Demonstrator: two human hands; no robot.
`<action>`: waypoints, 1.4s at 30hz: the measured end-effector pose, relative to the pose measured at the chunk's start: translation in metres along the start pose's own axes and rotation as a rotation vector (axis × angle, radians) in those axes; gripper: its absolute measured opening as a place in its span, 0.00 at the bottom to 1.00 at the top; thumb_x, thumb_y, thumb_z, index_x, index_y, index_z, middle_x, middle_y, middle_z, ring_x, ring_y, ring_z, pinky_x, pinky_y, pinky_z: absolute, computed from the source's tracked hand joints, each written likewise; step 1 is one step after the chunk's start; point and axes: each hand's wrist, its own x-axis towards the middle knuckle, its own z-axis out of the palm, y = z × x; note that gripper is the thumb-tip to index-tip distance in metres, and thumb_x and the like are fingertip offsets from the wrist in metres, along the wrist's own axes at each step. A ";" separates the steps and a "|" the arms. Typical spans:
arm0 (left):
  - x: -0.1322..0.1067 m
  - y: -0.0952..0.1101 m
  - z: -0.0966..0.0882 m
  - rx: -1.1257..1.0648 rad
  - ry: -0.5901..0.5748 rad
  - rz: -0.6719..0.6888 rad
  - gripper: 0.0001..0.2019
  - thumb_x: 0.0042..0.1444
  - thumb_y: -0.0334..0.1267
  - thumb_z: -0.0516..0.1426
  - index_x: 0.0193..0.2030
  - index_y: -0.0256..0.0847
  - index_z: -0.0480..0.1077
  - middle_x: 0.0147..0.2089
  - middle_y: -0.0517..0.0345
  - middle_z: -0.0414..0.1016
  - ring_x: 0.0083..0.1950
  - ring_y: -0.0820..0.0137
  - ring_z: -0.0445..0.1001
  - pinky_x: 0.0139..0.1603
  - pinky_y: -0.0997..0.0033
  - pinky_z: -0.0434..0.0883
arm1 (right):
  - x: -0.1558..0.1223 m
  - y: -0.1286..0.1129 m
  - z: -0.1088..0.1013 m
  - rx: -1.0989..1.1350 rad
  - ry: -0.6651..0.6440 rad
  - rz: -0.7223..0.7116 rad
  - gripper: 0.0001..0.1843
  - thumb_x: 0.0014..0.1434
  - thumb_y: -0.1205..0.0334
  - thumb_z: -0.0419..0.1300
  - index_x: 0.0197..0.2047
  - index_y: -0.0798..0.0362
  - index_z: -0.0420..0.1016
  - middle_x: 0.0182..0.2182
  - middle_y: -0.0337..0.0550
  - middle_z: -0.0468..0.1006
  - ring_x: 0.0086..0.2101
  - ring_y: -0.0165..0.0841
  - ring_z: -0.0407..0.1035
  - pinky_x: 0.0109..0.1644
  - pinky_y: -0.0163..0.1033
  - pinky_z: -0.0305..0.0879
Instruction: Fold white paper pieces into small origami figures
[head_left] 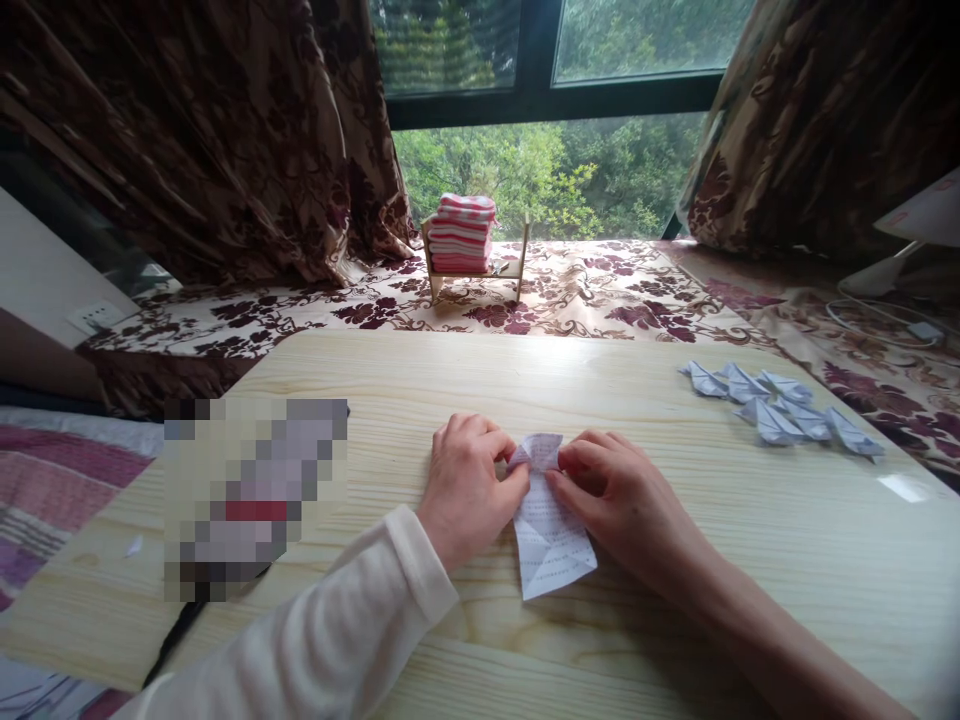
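A small white sheet of paper [551,535] with creases lies on the pale wooden table [675,560] in front of me. My left hand [469,485] is curled with its fingers closed, pinching the paper's upper left edge. My right hand [611,490] pinches the upper right part of the same sheet, fingers pressed together on a fold. The top of the paper is bunched up between the two hands.
Several folded paper pieces [780,410] lie in a row at the table's right. A blurred-out patch [251,490] covers something at the left. Behind the table, a small wooden rack with striped pink cloths [463,235] stands on a floral cloth by the window. Curtains hang either side.
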 end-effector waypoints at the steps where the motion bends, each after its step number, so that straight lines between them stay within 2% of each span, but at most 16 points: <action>1: 0.000 0.000 0.000 0.010 -0.002 0.000 0.08 0.49 0.31 0.61 0.23 0.40 0.66 0.33 0.59 0.71 0.44 0.64 0.66 0.48 0.61 0.62 | 0.000 0.000 -0.001 0.017 -0.013 -0.006 0.10 0.56 0.67 0.56 0.24 0.51 0.66 0.25 0.40 0.69 0.31 0.35 0.63 0.35 0.40 0.57; 6: 0.001 -0.001 0.001 0.052 -0.018 0.002 0.09 0.50 0.33 0.60 0.23 0.40 0.64 0.34 0.58 0.70 0.45 0.63 0.65 0.47 0.61 0.62 | 0.000 0.003 -0.004 0.092 -0.056 -0.028 0.06 0.56 0.67 0.57 0.29 0.51 0.74 0.28 0.42 0.73 0.31 0.35 0.66 0.36 0.40 0.61; 11: 0.001 -0.002 0.002 0.053 -0.018 -0.002 0.10 0.50 0.34 0.60 0.22 0.41 0.63 0.34 0.58 0.70 0.45 0.63 0.65 0.47 0.61 0.62 | 0.000 0.002 -0.006 0.096 -0.059 -0.045 0.06 0.55 0.68 0.57 0.30 0.51 0.74 0.29 0.42 0.74 0.32 0.35 0.67 0.35 0.40 0.63; 24: 0.001 -0.001 0.002 0.052 -0.024 -0.009 0.08 0.49 0.34 0.61 0.23 0.41 0.66 0.35 0.59 0.71 0.45 0.63 0.65 0.48 0.61 0.62 | -0.001 -0.001 -0.009 -0.085 -0.140 -0.151 0.06 0.57 0.67 0.58 0.34 0.49 0.76 0.32 0.42 0.74 0.36 0.37 0.66 0.39 0.43 0.62; 32: -0.001 -0.001 0.000 0.072 -0.033 0.036 0.07 0.53 0.34 0.58 0.25 0.41 0.67 0.36 0.57 0.70 0.46 0.63 0.65 0.49 0.60 0.63 | -0.001 -0.003 -0.011 -0.083 -0.132 -0.190 0.05 0.57 0.67 0.58 0.32 0.50 0.76 0.32 0.42 0.74 0.36 0.36 0.65 0.40 0.42 0.62; 42: -0.003 -0.003 -0.004 0.057 -0.075 0.066 0.05 0.53 0.33 0.59 0.28 0.40 0.67 0.38 0.56 0.71 0.47 0.62 0.65 0.50 0.60 0.64 | -0.001 -0.003 -0.023 -0.272 -0.233 -0.351 0.06 0.60 0.65 0.57 0.36 0.50 0.76 0.33 0.45 0.73 0.35 0.36 0.64 0.38 0.41 0.59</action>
